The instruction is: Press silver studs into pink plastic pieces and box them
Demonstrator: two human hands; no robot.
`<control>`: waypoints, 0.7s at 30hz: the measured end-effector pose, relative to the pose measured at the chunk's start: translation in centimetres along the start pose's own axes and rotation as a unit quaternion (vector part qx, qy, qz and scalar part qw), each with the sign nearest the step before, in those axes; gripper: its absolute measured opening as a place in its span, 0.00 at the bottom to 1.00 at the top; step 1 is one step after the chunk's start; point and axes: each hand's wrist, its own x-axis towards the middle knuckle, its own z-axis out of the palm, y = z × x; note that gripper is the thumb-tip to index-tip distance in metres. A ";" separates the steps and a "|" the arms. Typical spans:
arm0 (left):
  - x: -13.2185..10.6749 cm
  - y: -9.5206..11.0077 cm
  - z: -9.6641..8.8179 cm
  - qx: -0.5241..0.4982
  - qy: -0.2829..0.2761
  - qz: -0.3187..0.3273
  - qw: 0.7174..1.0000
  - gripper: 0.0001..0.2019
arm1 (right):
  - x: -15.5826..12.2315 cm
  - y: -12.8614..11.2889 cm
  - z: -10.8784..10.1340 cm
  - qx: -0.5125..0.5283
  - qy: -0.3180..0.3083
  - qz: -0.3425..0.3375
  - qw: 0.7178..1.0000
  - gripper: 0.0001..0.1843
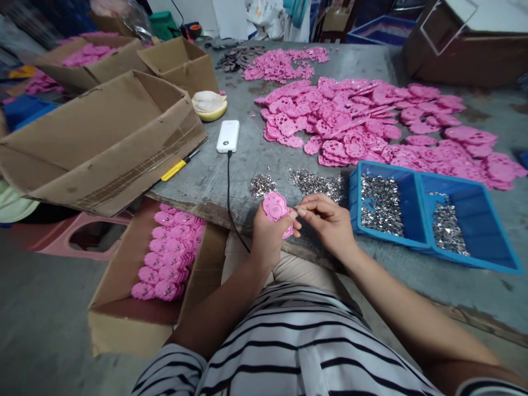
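My left hand grips a pink plastic piece at the table's near edge. Right beside it, my right hand pinches its fingertips together against the piece's right side; whatever small thing it holds is too small to make out. Loose heaps of small silvery metal parts lie on the table just behind my hands. A blue two-compartment tray with more silvery parts stands to the right of my right hand.
A large spread of pink pieces covers the table's far right. A white power bank with a black cable, a yellow knife and cardboard boxes lie left. A box on the floor holds stacked pink pieces.
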 end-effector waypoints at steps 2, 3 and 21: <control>0.0 -0.1 -0.1 -0.005 0.004 0.002 1.000 0.19 | -0.3 0.1 0.0 -0.047 0.003 -0.060 0.997 0.04; 0.0 -0.1 -0.1 -0.006 0.006 0.003 1.000 0.19 | -0.4 0.1 0.0 -0.068 0.005 -0.089 0.994 0.05; 0.2 -0.8 -0.5 0.065 0.045 0.104 0.991 0.17 | -1.3 -1.4 0.4 -0.067 -0.007 -0.087 0.994 0.08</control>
